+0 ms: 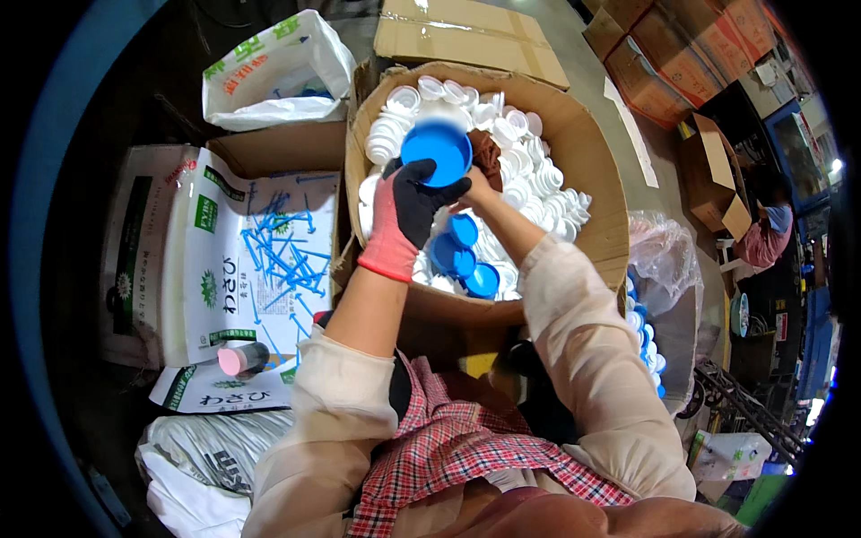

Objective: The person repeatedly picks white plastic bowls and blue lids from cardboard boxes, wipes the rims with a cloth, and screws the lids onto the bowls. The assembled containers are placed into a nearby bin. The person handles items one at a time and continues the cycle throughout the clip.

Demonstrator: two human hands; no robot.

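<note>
hands: left (405, 220) grips 1 blue cap (437, 153), right (475, 184) grip unclear | loose blue caps (459, 257): 4 | box (592, 170): 1

Bright, even overhead light; strong fisheye bending, dark vignetted rim, slight central blur.

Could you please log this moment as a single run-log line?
left hand: grips blue cap | right hand: behind cap, grip unclear | below: box of white caps | loose blue caps
</note>
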